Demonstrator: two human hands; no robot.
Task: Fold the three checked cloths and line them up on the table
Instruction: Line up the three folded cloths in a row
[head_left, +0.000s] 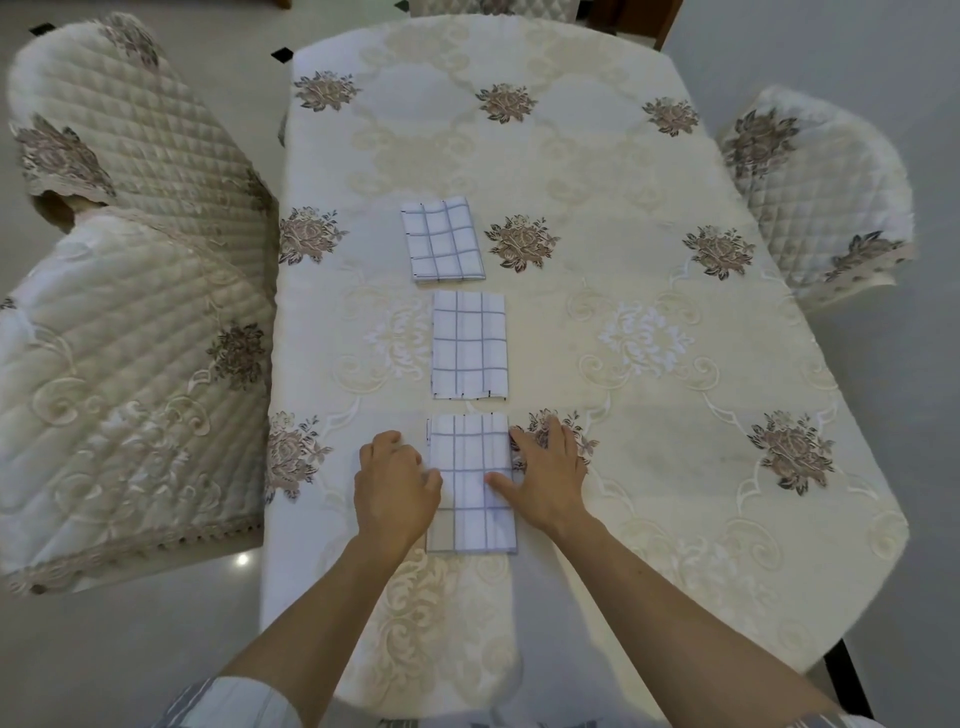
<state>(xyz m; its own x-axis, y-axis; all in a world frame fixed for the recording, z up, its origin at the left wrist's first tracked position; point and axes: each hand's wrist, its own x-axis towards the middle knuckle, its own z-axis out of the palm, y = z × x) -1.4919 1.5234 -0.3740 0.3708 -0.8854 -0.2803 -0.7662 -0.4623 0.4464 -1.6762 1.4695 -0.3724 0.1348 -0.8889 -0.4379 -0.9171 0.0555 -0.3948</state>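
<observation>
Fabric covers nearly everything in view. A cream tablecloth (675, 332), woven with pale scrolls and stitched with brownish rose sprays, drapes the rounded table. On it lie three white cloths with thin blue-grey checks, each folded into a flat upright rectangle and set in a column running away from the person. The far cloth (442, 240) sits slightly left and a little askew, the middle cloth (470, 345) lies square below it, and the near cloth (470, 447) lies closest to the table edge, with narrow gaps between them.

Both hands flank the near cloth. The right hand (548, 478) is spread out, its fingers nearly straight along the cloth's right edge on the tablecloth and its thumb lying flat on the checked surface. The left hand (395, 483) sits at the left edge with knuckles bent and thumb touching the cloth; whether its curled fingers pinch the edge cannot be told.

Quilted, diamond-stitched chair covers (130, 249) with the same roses stand on either side.
</observation>
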